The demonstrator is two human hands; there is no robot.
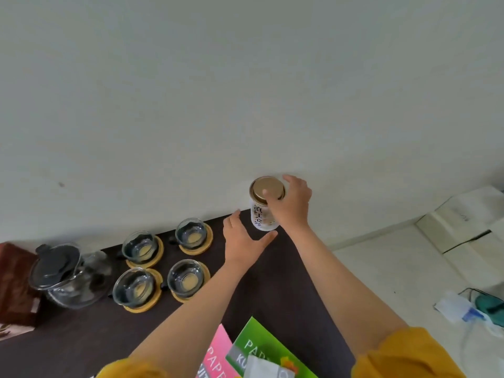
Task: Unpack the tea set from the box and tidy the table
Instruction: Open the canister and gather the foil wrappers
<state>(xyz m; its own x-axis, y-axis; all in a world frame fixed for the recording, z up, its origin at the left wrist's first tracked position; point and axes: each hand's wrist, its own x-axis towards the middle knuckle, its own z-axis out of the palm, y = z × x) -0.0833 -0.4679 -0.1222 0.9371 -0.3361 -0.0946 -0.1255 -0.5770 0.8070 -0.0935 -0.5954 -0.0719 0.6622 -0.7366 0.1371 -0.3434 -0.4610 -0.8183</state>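
Note:
A white tea canister (259,216) with a gold lid stands at the far right corner of the dark table (286,282), against the wall. My right hand (293,203) grips it from the top and right side. My left hand (242,238) hovers flat just left of the canister's base, fingers straight. Several glass cups sit on round bamboo coasters, such as the cup (191,233) nearest my left hand and another cup (186,277) in front of it. A glass teapot (64,274) with a black lid stands at the left.
A brown box (13,285) lies at the table's far left. Pink and green paper packs (261,350) lie at the near edge. On the floor to the right are flattened cardboard (463,225) and a plastic bag (463,309).

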